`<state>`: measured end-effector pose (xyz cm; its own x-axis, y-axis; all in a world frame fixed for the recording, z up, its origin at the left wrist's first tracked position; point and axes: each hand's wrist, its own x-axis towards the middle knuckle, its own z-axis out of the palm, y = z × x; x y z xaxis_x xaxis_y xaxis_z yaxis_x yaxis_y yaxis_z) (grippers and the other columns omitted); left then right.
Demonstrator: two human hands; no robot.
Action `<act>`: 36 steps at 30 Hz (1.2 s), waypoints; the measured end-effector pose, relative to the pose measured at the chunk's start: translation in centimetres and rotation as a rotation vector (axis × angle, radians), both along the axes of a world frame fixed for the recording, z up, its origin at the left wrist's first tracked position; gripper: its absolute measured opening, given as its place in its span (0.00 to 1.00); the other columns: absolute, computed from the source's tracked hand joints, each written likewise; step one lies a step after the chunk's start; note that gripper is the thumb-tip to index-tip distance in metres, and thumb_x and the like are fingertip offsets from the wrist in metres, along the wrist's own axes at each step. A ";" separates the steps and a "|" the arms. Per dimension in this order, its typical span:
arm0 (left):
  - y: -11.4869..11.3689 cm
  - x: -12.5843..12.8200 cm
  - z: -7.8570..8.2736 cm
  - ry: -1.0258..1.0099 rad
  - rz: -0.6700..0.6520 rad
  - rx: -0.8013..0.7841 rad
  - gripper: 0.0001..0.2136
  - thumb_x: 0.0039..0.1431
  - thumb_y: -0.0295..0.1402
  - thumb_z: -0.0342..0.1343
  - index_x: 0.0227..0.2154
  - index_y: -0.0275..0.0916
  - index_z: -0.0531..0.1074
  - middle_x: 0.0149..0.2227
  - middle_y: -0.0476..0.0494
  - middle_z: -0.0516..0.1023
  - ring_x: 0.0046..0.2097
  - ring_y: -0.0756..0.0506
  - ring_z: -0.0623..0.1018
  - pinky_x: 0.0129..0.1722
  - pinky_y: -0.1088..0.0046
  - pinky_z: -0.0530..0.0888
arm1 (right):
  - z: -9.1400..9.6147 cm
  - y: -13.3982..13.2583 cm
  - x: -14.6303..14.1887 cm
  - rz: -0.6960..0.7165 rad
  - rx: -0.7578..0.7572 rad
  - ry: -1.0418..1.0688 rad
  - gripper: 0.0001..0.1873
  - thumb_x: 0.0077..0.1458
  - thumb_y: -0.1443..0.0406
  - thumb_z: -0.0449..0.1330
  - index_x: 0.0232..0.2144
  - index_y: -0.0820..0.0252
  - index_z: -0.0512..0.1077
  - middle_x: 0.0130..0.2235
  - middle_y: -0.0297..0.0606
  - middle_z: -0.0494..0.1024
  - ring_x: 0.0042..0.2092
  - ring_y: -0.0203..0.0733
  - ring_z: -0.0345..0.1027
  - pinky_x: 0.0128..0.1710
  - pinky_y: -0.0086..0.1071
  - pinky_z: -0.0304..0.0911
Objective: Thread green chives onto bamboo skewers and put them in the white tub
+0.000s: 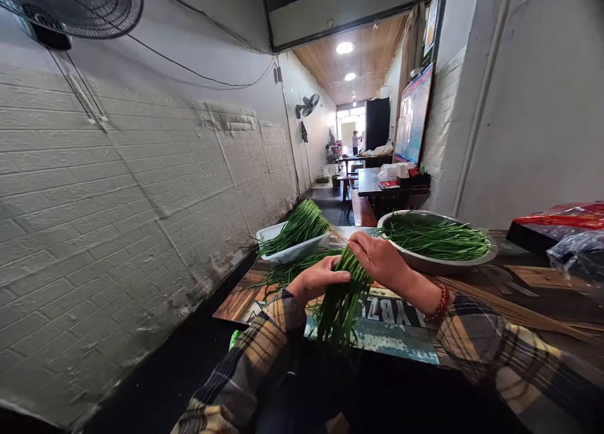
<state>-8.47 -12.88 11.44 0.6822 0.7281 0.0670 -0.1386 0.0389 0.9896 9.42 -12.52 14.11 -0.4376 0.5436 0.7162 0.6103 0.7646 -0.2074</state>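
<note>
Holding a bunch of long green stalks [342,302] above the near edge of a worktop [396,344], the left hand [323,277] has its fingers wrapped around the stems, leafy ends hanging down. The right hand [381,258] curls in at the bunch's upper end; whether its fingers are closed on anything cannot be told.

Large pale block letters [389,312], upside down and partly covered, mark the patterned worktop, which mixes brown wood-look boards with a worn blue-green panel. A red and blue wall poster [414,116] carries writing too small to read.

Beyond the left hand, a white tray [295,253] holds a thick bundle of greens [304,223] with thin brown stick ends poking out; loose greens [287,273] lie just in front of it. Behind the right hand, a round metal bowl [438,266] is heaped with more greens [438,238]. Long, thin sticks [514,311] lie near the right forearm, which wears a red bead bracelet [442,302] and a plaid sleeve [476,336]. Red and clear plastic packaging [570,217] sits at far right.

A textured brick-pattern wall [141,201] runs along the left, below a black fan [85,9].
</note>
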 end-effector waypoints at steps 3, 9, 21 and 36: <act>-0.2 -0.4 -0.9 -0.003 -0.053 -0.044 0.27 0.38 0.49 0.69 0.36 0.32 0.76 0.33 0.39 0.79 0.31 0.45 0.77 0.35 0.68 0.72 | -0.1 -0.1 0.2 -0.008 -0.002 0.089 0.13 0.66 0.61 0.44 0.33 0.57 0.65 0.29 0.37 0.73 0.30 0.41 0.69 0.30 0.31 0.55; 0.7 -1.7 -0.1 0.152 0.033 -0.025 0.27 0.36 0.41 0.72 0.39 0.33 0.74 0.32 0.44 0.78 0.30 0.49 0.75 0.31 0.74 0.72 | -1.1 1.4 0.8 -0.087 -0.026 0.363 0.12 0.64 0.60 0.47 0.31 0.57 0.65 0.27 0.35 0.71 0.29 0.39 0.65 0.31 0.30 0.55; 6.3 -1.6 -6.0 0.857 0.134 0.380 0.30 0.43 0.40 0.67 0.50 0.33 0.72 0.45 0.41 0.80 0.44 0.41 0.77 0.45 0.68 0.72 | -15.7 4.8 1.3 -0.291 -0.421 0.581 0.18 0.62 0.56 0.45 0.28 0.58 0.66 0.26 0.37 0.72 0.29 0.42 0.66 0.29 0.32 0.57; 13.2 6.0 -10.9 1.091 0.560 0.797 0.07 0.57 0.30 0.55 0.34 0.38 0.78 0.36 0.41 0.76 0.40 0.44 0.75 0.41 0.69 0.69 | -19.0 9.8 4.0 -0.306 -0.506 0.466 0.17 0.61 0.58 0.47 0.28 0.59 0.69 0.26 0.37 0.74 0.29 0.41 0.67 0.29 0.30 0.55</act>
